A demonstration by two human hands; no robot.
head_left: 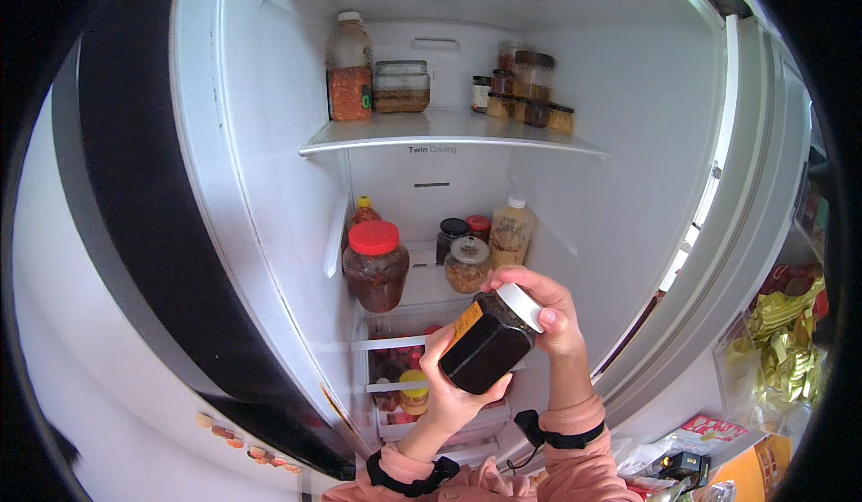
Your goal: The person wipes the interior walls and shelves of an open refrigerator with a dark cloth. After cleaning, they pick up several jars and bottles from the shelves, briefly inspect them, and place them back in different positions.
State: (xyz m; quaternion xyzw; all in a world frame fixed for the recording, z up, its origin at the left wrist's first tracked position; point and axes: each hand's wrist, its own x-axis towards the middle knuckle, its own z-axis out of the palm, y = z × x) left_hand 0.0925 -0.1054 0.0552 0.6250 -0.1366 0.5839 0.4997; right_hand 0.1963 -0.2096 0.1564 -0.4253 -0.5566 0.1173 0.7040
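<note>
In front of the open fridge I hold a jar [489,345] of very dark contents, tilted to the right, with an orange label on its left side. My left hand [449,399] wraps round the jar's lower body. Up at the top, my right hand [555,309] grips the white lid [520,306], thumb on its near edge and fingers over the far side. The lid sits on the jar. Behind my hands stand a glass jar with a glass lid [468,267] and a large red-lidded jar [374,268] of dark brown contents.
A glass shelf [449,134] above bears a bottle [349,71], a square glass container [401,87] and several small jars [530,89]. Drawers with a yellow-lidded jar [413,392] lie below. The open fridge door [718,259] is at right, near a gold wrapper [786,340].
</note>
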